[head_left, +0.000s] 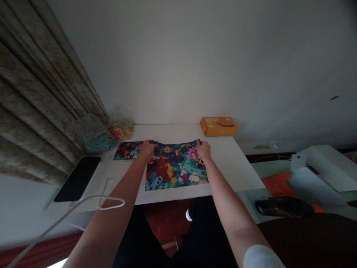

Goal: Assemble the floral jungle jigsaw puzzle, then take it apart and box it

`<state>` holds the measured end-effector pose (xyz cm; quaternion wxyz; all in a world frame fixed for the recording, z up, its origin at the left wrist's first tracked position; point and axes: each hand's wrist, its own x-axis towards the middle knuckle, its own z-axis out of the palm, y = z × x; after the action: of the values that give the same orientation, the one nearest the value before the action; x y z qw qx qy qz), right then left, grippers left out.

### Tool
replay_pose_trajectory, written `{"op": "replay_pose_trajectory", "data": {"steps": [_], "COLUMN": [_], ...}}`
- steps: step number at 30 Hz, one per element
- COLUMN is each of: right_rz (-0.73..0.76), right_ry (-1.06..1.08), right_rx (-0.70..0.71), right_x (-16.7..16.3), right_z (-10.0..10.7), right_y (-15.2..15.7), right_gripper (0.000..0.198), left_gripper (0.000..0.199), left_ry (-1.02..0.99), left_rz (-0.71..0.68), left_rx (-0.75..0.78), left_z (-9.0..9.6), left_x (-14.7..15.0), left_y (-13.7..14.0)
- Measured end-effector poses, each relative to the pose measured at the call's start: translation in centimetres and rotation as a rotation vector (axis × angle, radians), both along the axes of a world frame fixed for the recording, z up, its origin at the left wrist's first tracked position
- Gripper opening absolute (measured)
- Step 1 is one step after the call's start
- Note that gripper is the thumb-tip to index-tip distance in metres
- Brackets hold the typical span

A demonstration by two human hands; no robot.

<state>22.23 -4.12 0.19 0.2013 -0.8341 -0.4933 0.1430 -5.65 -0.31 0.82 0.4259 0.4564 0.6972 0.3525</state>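
A colourful poster [174, 167] with bears, white rabbits and plants lies on the white table in front of me. Its top edge bends slightly between my hands. My left hand [148, 149] is closed on the upper left corner, thumb toward the middle. At the upper right corner, my right hand [203, 150] pinches the sheet in the same way. A smaller picture sheet [126, 152] in a similar style lies just left of the poster, partly hidden behind my left hand and forearm.
An orange box [219, 126] stands at the table's back right. Back left are a clear bag of colourful pieces [121, 129] and another plastic bag [96, 136]. A black tablet-like slab [78, 178] lies at the left edge. A white cable [83, 199] crosses before my left forearm.
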Motion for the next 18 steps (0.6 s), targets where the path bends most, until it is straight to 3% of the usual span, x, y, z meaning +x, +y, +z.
{"op": "replay_pose_trajectory", "data": {"steps": [5, 8, 13, 18], "right_rz": [-0.033, -0.052, -0.041, 0.070], "right_ry": [0.034, 0.037, 0.006, 0.183], "right_rx": [0.018, 0.015, -0.036, -0.002], "right_x": [-0.2, -0.8, -1.1, -0.3], "right_z": [0.1, 0.3, 0.7, 0.5], "right_y": [-0.2, -0.4, -0.4, 0.3], "right_gripper": [0.049, 0.045, 0.043, 0.032], "left_gripper": [0.055, 0.064, 0.061, 0.058], "left_ry": [-0.362, -0.377, -0.451, -0.567], "left_rz": [0.005, 0.038, 0.038, 0.003], "left_rx": [-0.158, -0.118, -0.173, -0.171], "left_z": [0.4, 0.6, 0.7, 0.3], "left_x": [0.7, 0.9, 0.6, 0.3], "left_y": [-0.9, -1.1, -1.0, -1.0]}}
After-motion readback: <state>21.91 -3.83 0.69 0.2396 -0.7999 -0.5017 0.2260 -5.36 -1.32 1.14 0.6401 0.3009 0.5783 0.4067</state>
